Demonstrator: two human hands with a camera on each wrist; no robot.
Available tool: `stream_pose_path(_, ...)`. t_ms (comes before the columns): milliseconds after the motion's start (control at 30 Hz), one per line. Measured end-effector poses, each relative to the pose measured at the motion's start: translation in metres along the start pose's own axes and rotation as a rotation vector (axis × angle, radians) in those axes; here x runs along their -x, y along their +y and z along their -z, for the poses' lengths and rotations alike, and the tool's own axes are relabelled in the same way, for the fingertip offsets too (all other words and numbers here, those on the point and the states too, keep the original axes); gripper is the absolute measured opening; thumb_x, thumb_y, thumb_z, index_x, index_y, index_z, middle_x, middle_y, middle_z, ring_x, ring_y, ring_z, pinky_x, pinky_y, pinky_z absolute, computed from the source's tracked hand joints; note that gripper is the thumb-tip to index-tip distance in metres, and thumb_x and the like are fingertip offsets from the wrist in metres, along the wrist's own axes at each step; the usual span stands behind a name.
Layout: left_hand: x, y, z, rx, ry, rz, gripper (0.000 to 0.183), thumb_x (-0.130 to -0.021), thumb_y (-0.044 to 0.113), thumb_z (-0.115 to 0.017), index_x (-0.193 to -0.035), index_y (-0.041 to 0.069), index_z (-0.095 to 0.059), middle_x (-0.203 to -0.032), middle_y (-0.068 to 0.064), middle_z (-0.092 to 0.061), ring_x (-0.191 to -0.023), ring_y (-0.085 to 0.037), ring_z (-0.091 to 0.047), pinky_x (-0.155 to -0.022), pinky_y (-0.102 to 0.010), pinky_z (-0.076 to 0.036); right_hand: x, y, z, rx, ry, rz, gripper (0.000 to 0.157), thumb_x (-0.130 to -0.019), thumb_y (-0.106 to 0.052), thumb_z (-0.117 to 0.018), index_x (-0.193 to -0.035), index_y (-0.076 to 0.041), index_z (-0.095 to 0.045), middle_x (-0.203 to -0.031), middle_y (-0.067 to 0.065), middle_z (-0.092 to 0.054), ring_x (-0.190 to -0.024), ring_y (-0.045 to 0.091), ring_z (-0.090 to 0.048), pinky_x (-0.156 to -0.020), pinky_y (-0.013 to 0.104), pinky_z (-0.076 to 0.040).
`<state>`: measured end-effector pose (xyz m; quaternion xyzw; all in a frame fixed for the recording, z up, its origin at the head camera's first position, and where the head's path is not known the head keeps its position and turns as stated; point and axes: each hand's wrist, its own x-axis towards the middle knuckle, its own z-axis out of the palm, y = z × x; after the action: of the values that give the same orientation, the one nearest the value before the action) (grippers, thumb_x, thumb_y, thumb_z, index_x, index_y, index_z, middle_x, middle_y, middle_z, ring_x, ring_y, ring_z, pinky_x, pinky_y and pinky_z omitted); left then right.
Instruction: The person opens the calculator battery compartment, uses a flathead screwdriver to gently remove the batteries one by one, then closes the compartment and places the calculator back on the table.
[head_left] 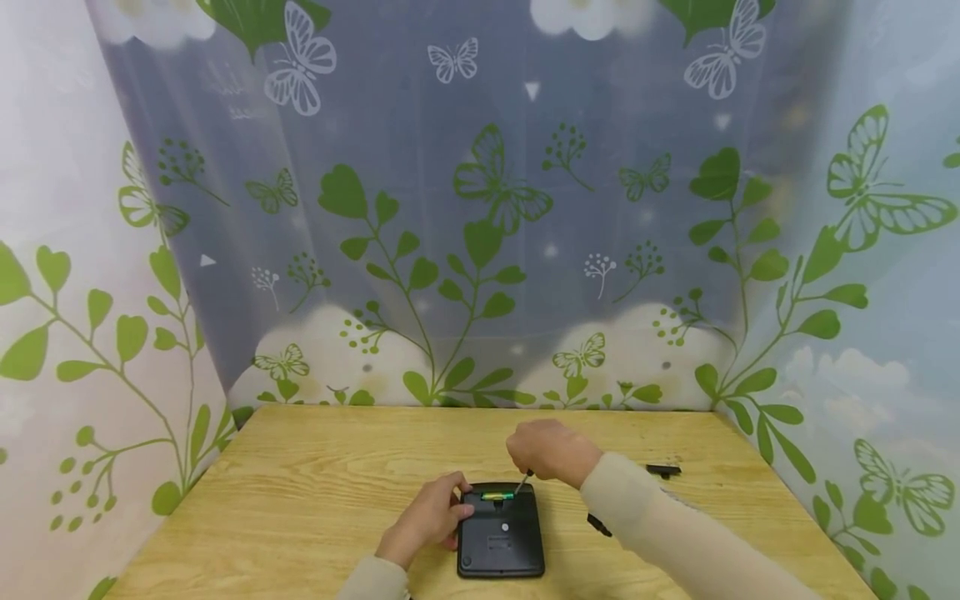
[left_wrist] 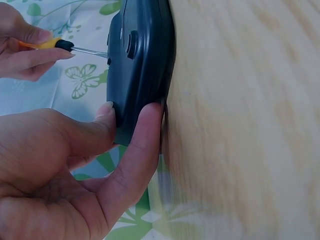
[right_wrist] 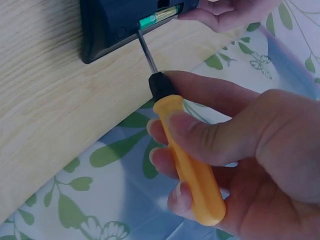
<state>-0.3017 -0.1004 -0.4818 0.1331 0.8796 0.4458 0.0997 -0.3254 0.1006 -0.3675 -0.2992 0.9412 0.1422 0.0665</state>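
A black calculator (head_left: 500, 550) lies back side up on the table, its battery slot uncovered. Inside the slot sits a green and gold battery (head_left: 498, 497), also visible in the right wrist view. My left hand (head_left: 427, 517) grips the calculator's left edge, thumb on the back face and fingers at the side and underneath. Above the far right corner, my right hand (head_left: 553, 450) holds a screwdriver (right_wrist: 197, 175) with a yellow handle and black collar. Its metal shaft (right_wrist: 148, 51) slants down to the slot, the tip at the battery's green end.
A small black cover-like piece (head_left: 663, 471) lies on the wooden table (head_left: 322, 475) at the right. Another small dark thing (head_left: 598, 525) shows beside the right sleeve. A leaf-and-butterfly patterned curtain (head_left: 420, 275) stands behind the table and along both sides.
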Motion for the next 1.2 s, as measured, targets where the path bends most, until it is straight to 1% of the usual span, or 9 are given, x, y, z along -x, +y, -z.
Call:
stream_pose_path(100, 0.0, 0.0, 0.0, 0.001, -0.003, 0.005, 0.018, -0.1, 0.004, -0.065, -0.117, 0.004, -0.059, -0.088, -0.011, -0.062, -0.059, -0.019, -0.063, -0.046, -0.032, -0.06, -0.003, -0.005, 0.002, 0.041, -0.003, -0.02, 0.029, -0.094, -0.004, -0.073, -0.07, -0.016, -0.064, -0.066, -0.005, -0.051, -0.06, 0.01, -0.035, -0.055, 0.025, -0.031)
stream_pose_path(300, 0.0, 0.0, 0.0, 0.004, -0.001, -0.006, 0.017, -0.1, 0.003, -0.065, -0.116, 0.004, -0.059, -0.087, -0.011, -0.062, -0.061, -0.02, -0.064, -0.046, -0.032, -0.06, -0.006, -0.017, 0.004, 0.151, -0.017, -0.046, 0.035, -0.097, -0.007, -0.071, -0.066, -0.015, -0.056, -0.063, -0.004, -0.045, -0.057, 0.011, -0.035, -0.051, 0.026, -0.029)
stream_pose_path(433, 0.0, 0.001, 0.0, -0.001, 0.002, -0.015, 0.017, -0.1, 0.003, -0.065, -0.116, 0.004, -0.059, -0.087, -0.011, -0.061, -0.062, -0.019, -0.065, -0.046, -0.031, -0.06, -0.007, -0.024, 0.005, 0.21, 0.002, -0.053, 0.029, -0.097, -0.009, -0.071, -0.071, -0.016, -0.061, -0.065, -0.003, -0.052, -0.056, 0.01, -0.039, -0.049, 0.025, -0.034)
stream_pose_path(533, -0.001, 0.0, -0.001, -0.005, 0.004, -0.014, 0.017, -0.1, 0.003, -0.065, -0.117, 0.004, -0.059, -0.088, -0.011, -0.061, -0.062, -0.019, -0.064, -0.046, -0.031, -0.06, -0.007, -0.026, 0.005, 0.22, 0.006, -0.057, 0.025, -0.098, -0.01, -0.071, -0.074, -0.016, -0.064, -0.068, -0.002, -0.057, -0.055, 0.01, -0.041, -0.049, 0.025, -0.037)
stream_pose_path(633, -0.001, -0.001, -0.001, -0.012, 0.007, -0.017, 0.018, -0.1, 0.003, -0.065, -0.117, 0.004, -0.059, -0.088, -0.011, -0.061, -0.061, -0.019, -0.064, -0.046, -0.031, -0.06, -0.007, -0.024, 0.006, 0.194, -0.006, -0.061, 0.025, -0.097, -0.009, -0.071, -0.074, -0.015, -0.064, -0.068, -0.002, -0.056, -0.055, 0.01, -0.04, -0.05, 0.025, -0.036)
stream_pose_path(867, -0.002, -0.001, -0.001, -0.026, 0.011, -0.017, 0.017, -0.1, 0.004, -0.065, -0.116, 0.004, -0.059, -0.087, -0.01, -0.061, -0.06, -0.019, -0.064, -0.046, -0.031, -0.06, -0.006, -0.015, 0.004, 0.063, -0.018, -0.068, 0.033, -0.098, -0.006, -0.069, -0.068, -0.013, -0.059, -0.066, -0.002, -0.049, -0.055, 0.012, -0.037, -0.051, 0.026, -0.03)
stream_pose_path(1067, -0.002, 0.0, -0.001, -0.025, 0.007, 0.0, 0.017, -0.1, 0.004, -0.065, -0.117, 0.005, -0.059, -0.088, -0.01, -0.061, -0.061, -0.019, -0.064, -0.047, -0.031, -0.06, -0.006, -0.011, 0.003, 0.018, -0.027, -0.061, 0.031, -0.097, -0.004, -0.07, -0.069, -0.014, -0.061, -0.067, -0.002, -0.051, -0.056, 0.011, -0.037, -0.051, 0.025, -0.03)
stream_pose_path(1133, -0.002, 0.0, -0.001, -0.025, 0.006, 0.003, 0.018, -0.1, 0.005, -0.065, -0.117, 0.005, -0.059, -0.088, -0.011, -0.062, -0.061, -0.019, -0.064, -0.047, -0.031, -0.06, -0.005, -0.009, 0.002, -0.021, -0.03, -0.056, 0.032, -0.096, -0.002, -0.07, -0.068, -0.013, -0.06, -0.065, -0.003, -0.047, -0.057, 0.011, -0.034, -0.052, 0.026, -0.028)
stream_pose_path(1200, -0.002, -0.001, -0.001, -0.025, 0.004, 0.003, 0.018, -0.1, 0.005, -0.065, -0.117, 0.005, -0.059, -0.088, -0.011, -0.062, -0.062, -0.02, -0.065, -0.047, -0.031, -0.06, -0.003, -0.005, 0.0, -0.065, -0.032, -0.044, 0.038, -0.096, 0.0, -0.069, -0.064, -0.014, -0.054, -0.062, -0.004, -0.038, -0.056, 0.011, -0.027, -0.052, 0.026, -0.024)
